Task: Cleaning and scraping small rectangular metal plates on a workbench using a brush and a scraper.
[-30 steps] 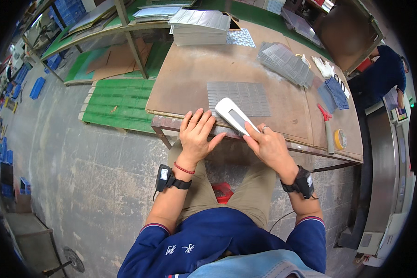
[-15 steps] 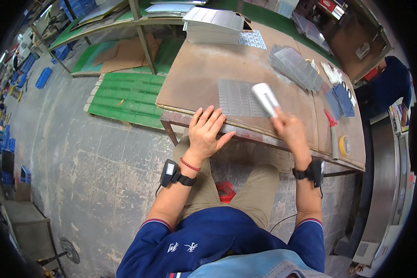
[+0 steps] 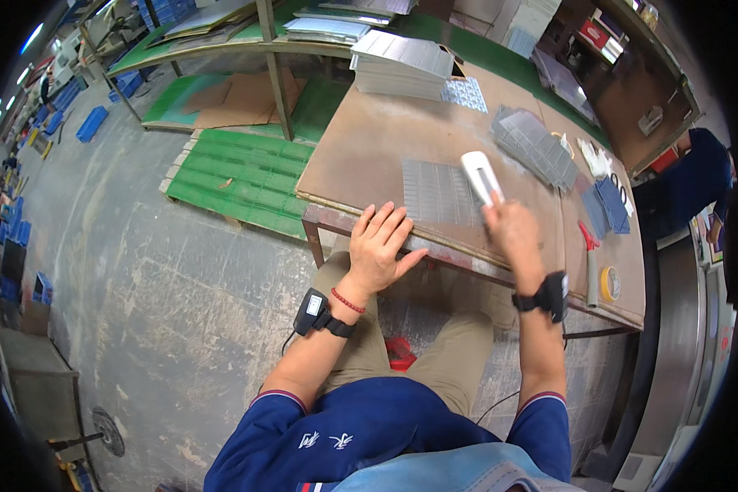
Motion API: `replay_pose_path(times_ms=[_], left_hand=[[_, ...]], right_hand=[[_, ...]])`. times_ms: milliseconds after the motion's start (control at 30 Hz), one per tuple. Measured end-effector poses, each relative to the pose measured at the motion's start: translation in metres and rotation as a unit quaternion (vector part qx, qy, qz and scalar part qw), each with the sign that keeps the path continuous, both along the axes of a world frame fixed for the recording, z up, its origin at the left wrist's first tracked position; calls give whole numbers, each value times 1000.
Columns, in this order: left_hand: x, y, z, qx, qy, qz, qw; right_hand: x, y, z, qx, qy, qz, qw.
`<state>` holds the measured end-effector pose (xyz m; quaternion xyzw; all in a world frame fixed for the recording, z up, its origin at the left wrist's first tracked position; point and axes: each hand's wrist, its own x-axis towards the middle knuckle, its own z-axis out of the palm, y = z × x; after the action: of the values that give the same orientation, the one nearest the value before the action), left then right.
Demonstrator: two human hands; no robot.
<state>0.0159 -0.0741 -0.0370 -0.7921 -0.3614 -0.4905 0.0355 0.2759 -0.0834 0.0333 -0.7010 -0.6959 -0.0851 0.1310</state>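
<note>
A thin grey sheet with a grid of fine lines (image 3: 436, 193) lies flat at the near edge of the brown table (image 3: 361, 156). My left hand (image 3: 377, 256) rests with fingers spread over the table's edge, fingertips by the sheet's near left corner. My right hand (image 3: 514, 236) is closed round the narrow end of a white hand tool with a rounded broad end and a grey inset (image 3: 478, 172). That tool is over the sheet's right side. Whether it touches the sheet I cannot tell.
A tall stack of pale sheets (image 3: 402, 70) stands at the back, with fanned grey sheets (image 3: 537, 148) to the right. Near the right edge lie a red-handled tool (image 3: 589, 246), a yellow tape roll (image 3: 609, 283) and blue pieces (image 3: 611, 203). Another person (image 3: 697, 176) is at far right.
The view has shifted, so the table sits slightly lower and further right in the picture. The white tool stands more upright in my right hand. My left hand stays at the table edge.
</note>
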Motion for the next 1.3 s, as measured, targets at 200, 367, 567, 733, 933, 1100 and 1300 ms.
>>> replay_pose_path(times_ms=[200, 367, 567, 733, 933, 1100, 1300], left_hand=[[-5, -8, 2, -9, -31, 14, 999], [-3, -5, -4, -13, -33, 9, 999], [-8, -12, 0, -6, -26, 14, 1000], [-9, -4, -10, -12, -35, 7, 999], [-6, -7, 2, 10, -46, 17, 999], [-7, -2, -3, 8, -51, 12, 999], [-9, -10, 1, 14, -51, 8, 999]], right_hand=[[-43, 8, 7, 7, 35, 141, 989], [-44, 47, 6, -46, -24, 39, 998], [-50, 65, 11, -33, 56, 112, 992], [-57, 53, 5, -32, -35, 86, 995], [-22, 33, 12, -37, 6, 146, 989], [-29, 0, -9, 6, -90, 88, 992], [14, -25, 11, -21, 17, 7, 1000]])
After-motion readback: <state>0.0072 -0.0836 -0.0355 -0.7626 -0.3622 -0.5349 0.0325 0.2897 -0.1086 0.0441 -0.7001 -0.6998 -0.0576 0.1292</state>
